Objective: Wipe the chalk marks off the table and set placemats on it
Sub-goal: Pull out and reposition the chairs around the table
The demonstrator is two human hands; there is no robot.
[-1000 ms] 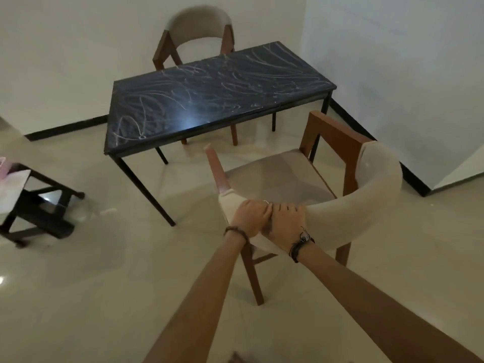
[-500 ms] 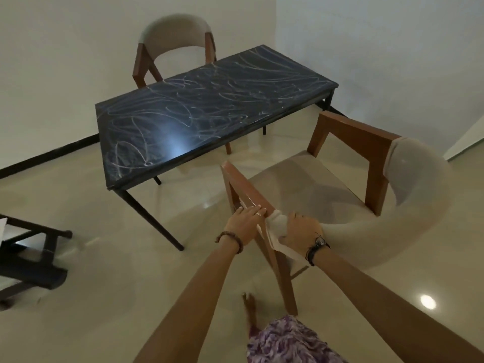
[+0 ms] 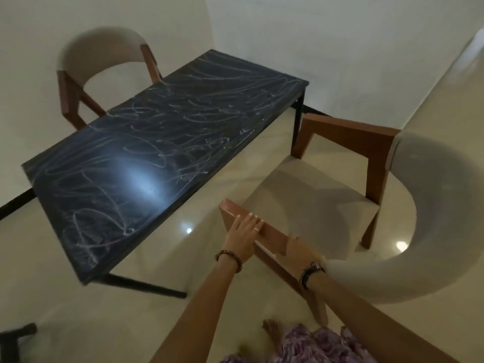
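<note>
Nearest the camera, both forearms reaching forward, left hand (image 3: 243,237) with straight fingers resting flat on the wooden chair arm (image 3: 251,226), right hand (image 3: 301,251) blurred, finger spread unclear, beyond them the chalk-scribbled table (image 3: 157,158), uncleared.

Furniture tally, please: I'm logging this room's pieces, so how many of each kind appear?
Tables: 1, the chalk-marked table.
Chairs: 2, the far chair and the near chair, which both hands touch.
Total: 3.
</note>
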